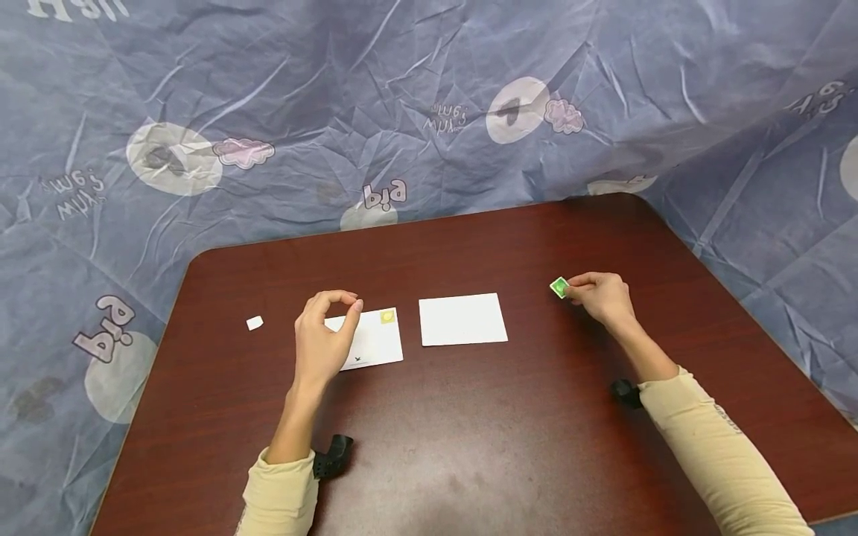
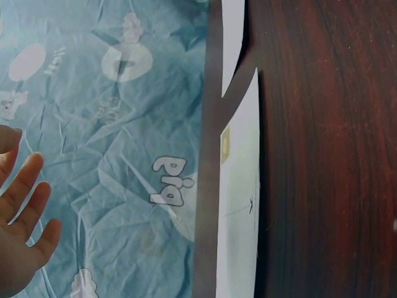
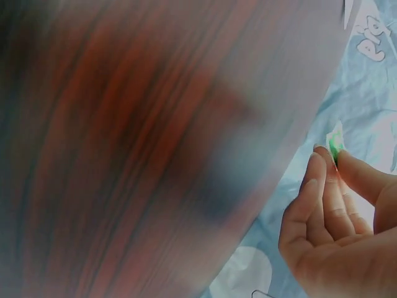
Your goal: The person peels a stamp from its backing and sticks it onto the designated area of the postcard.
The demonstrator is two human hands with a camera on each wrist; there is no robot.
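The right hand pinches a square green sticker. The empty left hand, loosely curved, overhangs a rectangular white card.

Head view: L part of white rectangular paper card w/ yellow corner square hidden behind person's L hand; its black print too small to read. Small green square w/ white border: one corner covered by R hand, design too small to ID. Cream fabric sleeves cut off, bottom edge.

L wrist view: L hand cut by L edge; first card cut at btm; plain white rectangular card cut at top.

R wrist view: dark red-brown wood tabletop blurred; R hand runs off R & btm edges.
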